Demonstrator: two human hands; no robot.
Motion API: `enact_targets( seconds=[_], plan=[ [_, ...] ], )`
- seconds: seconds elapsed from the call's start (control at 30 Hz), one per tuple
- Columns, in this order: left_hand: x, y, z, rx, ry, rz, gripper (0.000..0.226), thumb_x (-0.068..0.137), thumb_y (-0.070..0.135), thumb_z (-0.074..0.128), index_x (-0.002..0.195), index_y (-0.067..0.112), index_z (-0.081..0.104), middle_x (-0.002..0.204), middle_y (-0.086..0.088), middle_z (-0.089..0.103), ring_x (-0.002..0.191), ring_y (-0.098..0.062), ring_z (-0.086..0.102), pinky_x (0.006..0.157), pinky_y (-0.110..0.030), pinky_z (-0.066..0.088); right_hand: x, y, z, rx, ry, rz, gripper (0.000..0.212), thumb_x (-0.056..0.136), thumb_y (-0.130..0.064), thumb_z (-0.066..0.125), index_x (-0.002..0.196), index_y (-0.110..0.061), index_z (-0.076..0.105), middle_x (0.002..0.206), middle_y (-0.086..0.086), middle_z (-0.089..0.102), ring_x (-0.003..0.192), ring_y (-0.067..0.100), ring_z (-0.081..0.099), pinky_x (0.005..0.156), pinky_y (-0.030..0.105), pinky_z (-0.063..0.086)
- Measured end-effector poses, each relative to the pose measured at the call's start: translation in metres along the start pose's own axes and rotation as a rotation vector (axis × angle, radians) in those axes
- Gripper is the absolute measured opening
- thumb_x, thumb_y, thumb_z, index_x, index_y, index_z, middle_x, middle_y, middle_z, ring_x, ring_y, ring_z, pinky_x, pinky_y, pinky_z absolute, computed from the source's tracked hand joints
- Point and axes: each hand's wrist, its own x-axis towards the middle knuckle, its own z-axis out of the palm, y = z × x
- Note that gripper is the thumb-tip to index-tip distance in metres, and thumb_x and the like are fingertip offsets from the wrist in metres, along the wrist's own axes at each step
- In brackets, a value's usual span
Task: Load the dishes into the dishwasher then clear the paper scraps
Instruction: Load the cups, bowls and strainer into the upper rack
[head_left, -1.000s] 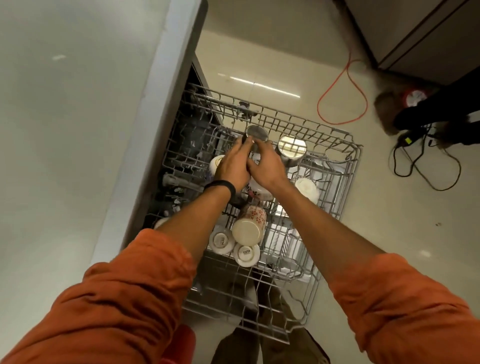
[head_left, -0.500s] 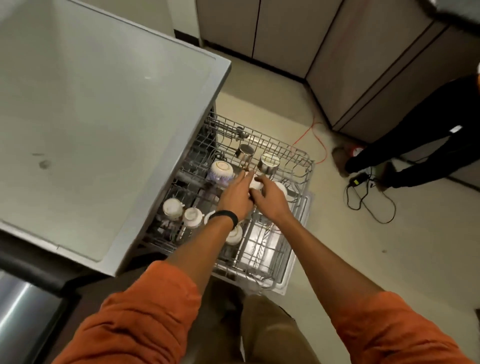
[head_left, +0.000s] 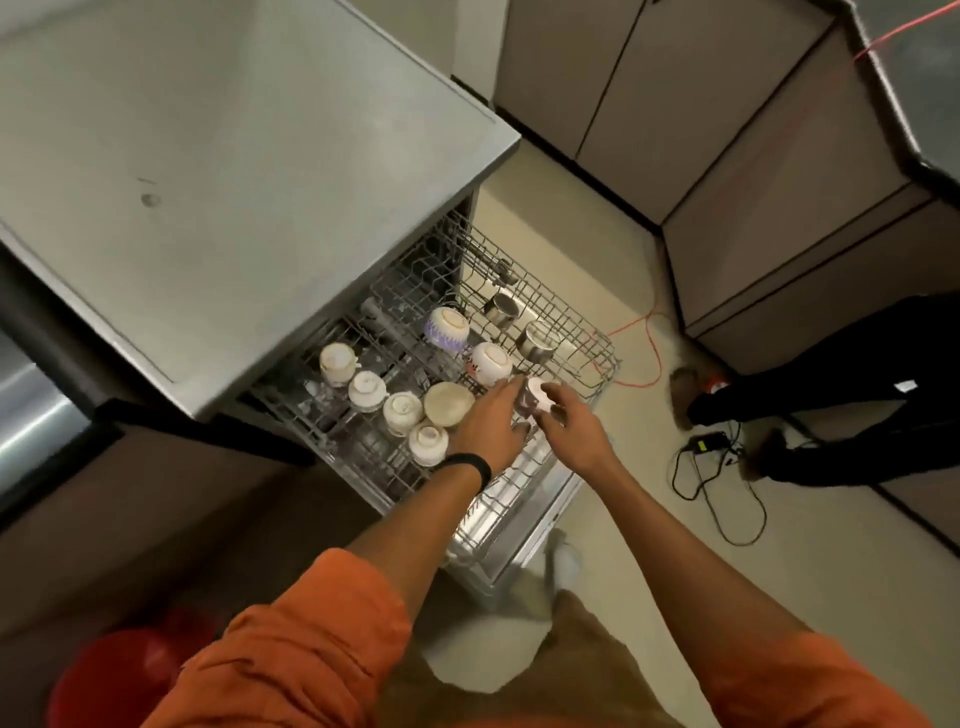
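The dishwasher's wire rack (head_left: 597, 374) is pulled out under the grey counter (head_left: 234, 182). Several upturned white cups (head_left: 402, 413) sit in it, with a purple-patterned bowl (head_left: 445, 328), a white bowl (head_left: 491, 362) and two steel cups (head_left: 537, 340) farther back. Between my hands, over the rack's right side, is a small white cup (head_left: 535, 402). My left hand (head_left: 491, 426) touches its left side with fingers stretched out. My right hand (head_left: 569, 423) curls round it from the right.
A red bucket (head_left: 119, 675) stands at the lower left. On the floor to the right lie an orange cord (head_left: 649, 343) and a black cable with a charger (head_left: 706, 447). Another person's dark-trousered legs (head_left: 831, 395) stand at the right. Grey cabinets (head_left: 623, 93) line the back.
My view has pulled back and up from the rack, showing the counter. Both hands moved from a steel cup at the rack's back to the white cup nearer me.
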Motion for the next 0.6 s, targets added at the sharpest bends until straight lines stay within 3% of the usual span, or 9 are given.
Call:
enact_targets(
  seconds=[0.17,0.27,0.37,0.43,0.47,0.53,0.6],
  plan=[
    [-0.002,0.024,0.055,-0.087,0.092,-0.184,0.067,0.092,0.012,0.065,0.152,0.027,0.038,0.147,-0.003,0.052,0.131,-0.027,0.053,0.105,-0.045,0.047,0.021,0.059,-0.030,0.035,-0.143,0.008,0.042,0.099,-0.018,0.060,0.141,-0.011,0.053,0.135,0.006,0.061,0.124,0.021,0.058,0.096,0.024,0.041],
    [-0.013,0.040,0.092,-0.175,0.126,-0.332,0.062,0.096,0.016,0.063,0.153,0.022,0.038,0.150,-0.005,0.051,0.132,-0.026,0.052,0.108,-0.041,0.044,0.024,0.092,-0.045,0.042,-0.249,0.032,0.040,0.098,-0.018,0.060,0.137,-0.013,0.056,0.130,0.007,0.064,0.119,0.023,0.062,0.099,0.033,0.048],
    [-0.028,0.043,0.128,-0.250,0.163,-0.519,0.055,0.098,0.022,0.062,0.150,0.017,0.044,0.139,-0.008,0.060,0.123,-0.026,0.059,0.102,-0.038,0.048,0.023,0.117,-0.047,-0.010,-0.367,0.090,0.043,0.098,-0.018,0.061,0.139,-0.011,0.054,0.134,0.010,0.062,0.120,0.025,0.061,0.104,0.036,0.046],
    [-0.035,0.043,0.149,-0.334,0.221,-0.646,0.038,0.097,0.019,0.062,0.135,0.016,0.059,0.122,-0.010,0.068,0.113,-0.027,0.064,0.097,-0.037,0.051,0.024,0.128,-0.044,-0.042,-0.447,0.115,0.050,0.098,-0.020,0.060,0.145,-0.010,0.049,0.140,0.011,0.058,0.126,0.025,0.057,0.108,0.036,0.043],
    [-0.037,0.042,0.157,-0.361,0.250,-0.688,0.020,0.097,0.016,0.061,0.115,0.022,0.066,0.111,-0.009,0.069,0.109,-0.029,0.065,0.095,-0.037,0.052,0.025,0.132,-0.041,-0.048,-0.474,0.125,0.052,0.099,-0.021,0.060,0.148,-0.010,0.046,0.142,0.011,0.056,0.128,0.025,0.055,0.109,0.037,0.042],
    [-0.036,0.041,0.174,-0.420,0.282,-0.754,0.024,0.096,0.012,0.060,0.084,0.031,0.056,0.098,-0.005,0.065,0.105,-0.030,0.065,0.091,-0.031,0.050,0.029,0.138,-0.036,-0.074,-0.525,0.141,0.055,0.099,-0.022,0.058,0.151,-0.008,0.042,0.143,0.012,0.055,0.130,0.027,0.053,0.111,0.038,0.040],
    [-0.035,0.040,0.186,-0.521,0.315,-0.811,0.010,0.097,0.012,0.061,0.095,0.022,0.064,0.101,-0.005,0.066,0.103,-0.026,0.064,0.088,-0.028,0.046,0.033,0.143,-0.028,-0.099,-0.573,0.157,0.059,0.100,-0.022,0.056,0.153,-0.007,0.036,0.142,0.011,0.055,0.128,0.027,0.053,0.112,0.041,0.040]
  ],
)
